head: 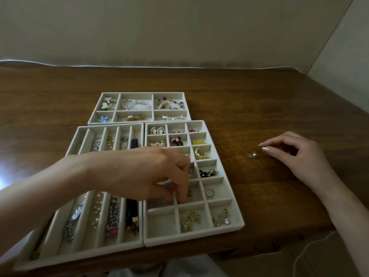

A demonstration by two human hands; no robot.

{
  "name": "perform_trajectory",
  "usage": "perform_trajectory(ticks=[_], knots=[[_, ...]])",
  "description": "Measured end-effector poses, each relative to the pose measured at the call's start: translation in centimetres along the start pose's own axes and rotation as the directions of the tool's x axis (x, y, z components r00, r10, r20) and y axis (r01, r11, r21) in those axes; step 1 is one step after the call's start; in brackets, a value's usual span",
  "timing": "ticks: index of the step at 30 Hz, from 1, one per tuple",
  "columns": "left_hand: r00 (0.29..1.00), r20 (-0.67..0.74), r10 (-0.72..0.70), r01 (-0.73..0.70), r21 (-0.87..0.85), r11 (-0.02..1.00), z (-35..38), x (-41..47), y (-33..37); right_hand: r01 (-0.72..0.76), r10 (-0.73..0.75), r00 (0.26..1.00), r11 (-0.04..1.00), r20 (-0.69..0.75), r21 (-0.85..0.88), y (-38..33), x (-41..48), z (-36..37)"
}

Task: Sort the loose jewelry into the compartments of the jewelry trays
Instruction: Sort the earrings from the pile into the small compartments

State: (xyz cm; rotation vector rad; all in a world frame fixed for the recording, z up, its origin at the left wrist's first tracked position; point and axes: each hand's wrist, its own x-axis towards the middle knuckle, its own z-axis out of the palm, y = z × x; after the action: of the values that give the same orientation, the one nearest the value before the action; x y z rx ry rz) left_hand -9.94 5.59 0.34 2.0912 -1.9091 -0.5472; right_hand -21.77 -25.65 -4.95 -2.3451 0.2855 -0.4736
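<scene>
The last loose piece I can see is a small pearl earring (pixel 254 155). It lies on the bare table (pixel 279 108), well to the right of the three trays and just beside the right hand (pixel 295 154). That hand rests on the wood with its fingers (pixel 279 139) loosely curled. Thumb and forefinger are parted, pointing toward the pearl, and hold nothing.

The left hand (pixel 151 172) reaches across the tray of long slots (pixel 79 254) into the grid tray (pixel 193 236). Its fingers (pixel 180 194) are bunched and dipped into a middle-column compartment. I cannot tell whether they pinch something, because the tips hide it.

The earring looks tiny and nearly weightless, so lifting it should take no effort, but getting hold of it will be harder. The pearl is hard, round and smooth, and a push from one side would likely skate it across the polished wood. The metal part beside it is too small to make out, though I would guess it is thin and easily bent.

The sensible hold is a light pinch on the pearl itself, thumb and forefinger closing from opposite sides at once. A nail could slip under if it sits too flat. It should be set down in a compartment rather than dropped, since it could bounce. The near-left compartment of the grid tray looks free.
</scene>
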Motion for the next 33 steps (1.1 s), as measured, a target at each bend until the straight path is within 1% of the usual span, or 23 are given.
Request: perform_trajectory(ticks=[5,10,13,17,22,29,31,33], knots=[[1.0,-0.014,0.002,-0.003,-0.046,0.999,0.1,-0.2,-0.5,0.012,-0.012,1.0,1.0,-0.004,-0.025,0.0,0.0,0.1],[0.993,-0.115,-0.011,-0.003,-0.12,0.993,-0.7,-0.2,-0.9,0.02,-0.02,1.0,0.999,-0.007,-0.035,-0.2,-0.1,0.1],[0.99,-0.141,-0.022,0.003,-0.135,0.991,-1.0,-0.1,-1.2,0.016,-0.016,1.0,0.999,-0.002,-0.039,-0.3,-0.1,0.1],[0.988,-0.155,0.014,-0.04,-0.165,0.986,-0.9,1.1,-0.7,0.036,-0.037,0.999,0.998,-0.015,-0.057,-0.3,-0.1,0.1],[0.988,-0.108,0.107,-0.118,-0.1,0.988,-0.2,4.0,0.1,0.041,-0.042,0.999,0.998,-0.022,-0.052,-0.2,-0.1,0.2],[0.974,0.003,0.224,-0.224,-0.001,0.974,0.1,7.0,0.6,0.053,-0.053,0.999,0.997,-0.006,-0.064,0.0,0.1,0.2],[0.965,0.002,0.262,-0.262,0.047,0.964,0.1,7.3,0.5,0.052,-0.052,0.999,0.997,-0.001,-0.055,0.0,0.1,0.2],[0.955,-0.03,0.294,-0.291,0.084,0.953,0.2,7.4,0.4,0.058,-0.058,0.998,0.997,0.002,-0.054,-0.1,0.1,0.2]])
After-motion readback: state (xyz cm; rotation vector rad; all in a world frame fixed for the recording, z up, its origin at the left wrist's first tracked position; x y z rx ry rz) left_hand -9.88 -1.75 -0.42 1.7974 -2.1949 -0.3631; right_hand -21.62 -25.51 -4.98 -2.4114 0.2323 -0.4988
